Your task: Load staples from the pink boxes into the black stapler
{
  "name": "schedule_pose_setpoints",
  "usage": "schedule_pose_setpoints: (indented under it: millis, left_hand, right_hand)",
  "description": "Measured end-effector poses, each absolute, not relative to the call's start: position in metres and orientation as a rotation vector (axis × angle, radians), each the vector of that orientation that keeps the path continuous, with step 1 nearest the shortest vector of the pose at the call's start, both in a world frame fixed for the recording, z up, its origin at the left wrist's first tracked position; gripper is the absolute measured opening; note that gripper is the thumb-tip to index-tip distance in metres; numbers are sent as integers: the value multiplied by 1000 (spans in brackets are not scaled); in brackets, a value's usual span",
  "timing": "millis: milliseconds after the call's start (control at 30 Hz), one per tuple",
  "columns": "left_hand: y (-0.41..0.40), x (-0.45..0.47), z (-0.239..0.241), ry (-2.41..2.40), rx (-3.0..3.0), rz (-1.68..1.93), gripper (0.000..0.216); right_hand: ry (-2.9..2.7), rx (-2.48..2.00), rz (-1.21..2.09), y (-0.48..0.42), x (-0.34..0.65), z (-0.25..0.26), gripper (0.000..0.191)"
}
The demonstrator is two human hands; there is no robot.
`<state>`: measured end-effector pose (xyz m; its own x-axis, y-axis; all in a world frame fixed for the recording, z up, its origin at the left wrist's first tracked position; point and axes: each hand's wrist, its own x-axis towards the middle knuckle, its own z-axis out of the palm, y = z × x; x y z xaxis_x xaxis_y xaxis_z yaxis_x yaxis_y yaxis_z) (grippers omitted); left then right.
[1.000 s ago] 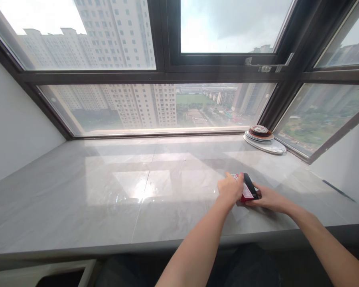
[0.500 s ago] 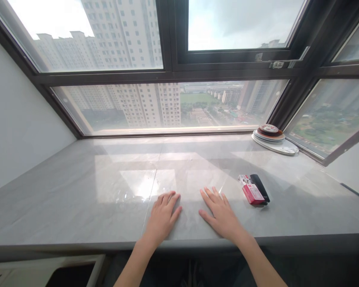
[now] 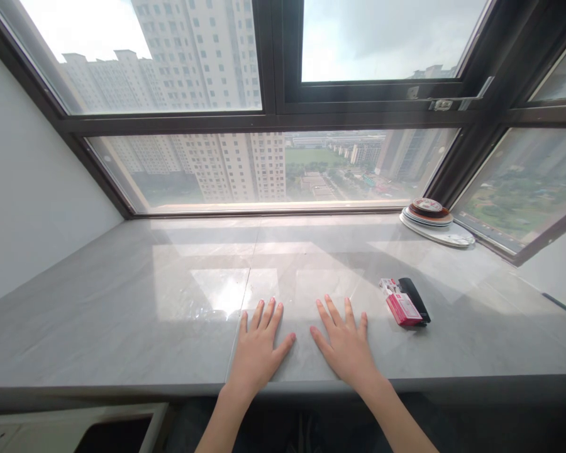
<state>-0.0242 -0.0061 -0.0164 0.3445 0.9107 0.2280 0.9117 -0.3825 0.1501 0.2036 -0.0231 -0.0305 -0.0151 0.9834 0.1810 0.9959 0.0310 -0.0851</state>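
My left hand (image 3: 258, 348) lies flat, palm down, on the grey marble sill (image 3: 122, 314), fingers stretched out and holding nothing. My right hand (image 3: 343, 343) rests flat beside it, a hand's width to the right, also with nothing in it. A small red and white pack (image 3: 400, 304) lies on the sill to the right of my right hand, apart from it. A black oblong object (image 3: 415, 299) lies against the pack's right side.
A stack of round plates (image 3: 432, 218) sits at the back right corner of the sill by the window frame (image 3: 268, 119). A white wall (image 3: 23, 189) closes the left end. The sill's front edge (image 3: 122, 390) runs just below my wrists.
Both hands let go of the red pack and black object at the right and moved left to the middle of the sill, where they now lie flat with fingers spread.
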Motion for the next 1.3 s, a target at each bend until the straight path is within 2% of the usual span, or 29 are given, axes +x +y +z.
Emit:
schedule_pose_setpoints:
  millis: [1300]
  left_hand:
    - [-4,-25,-16,-1752,-2596,-461,62]
  right_hand:
    - [-2122,-2027,-79,-23,207,-31,65]
